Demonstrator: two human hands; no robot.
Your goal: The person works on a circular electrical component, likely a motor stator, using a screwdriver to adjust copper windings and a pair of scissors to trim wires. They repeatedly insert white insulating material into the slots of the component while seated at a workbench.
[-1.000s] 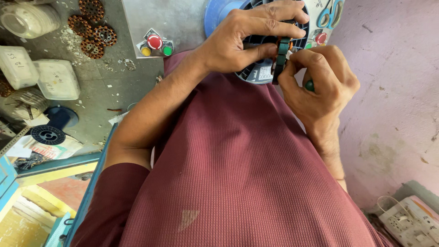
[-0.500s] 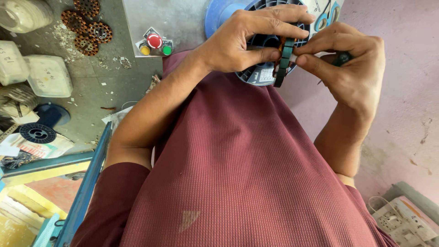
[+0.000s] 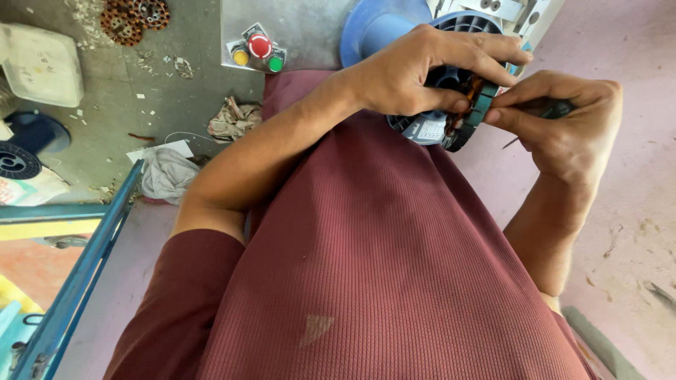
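shirt (image 3: 394,281): maroon, ribbed | round part (image 3: 451,105): dark teal, copper windings | buttons (image 3: 258,51): yellow, red, green

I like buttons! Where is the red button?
In the head view, the red button sits at the top, left of centre, between a yellow button and a green button on a grey panel.

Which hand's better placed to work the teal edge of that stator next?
Probably right: the right hand pinches a thin tool at the stator's teal edge, while the left hand is occupied gripping it.
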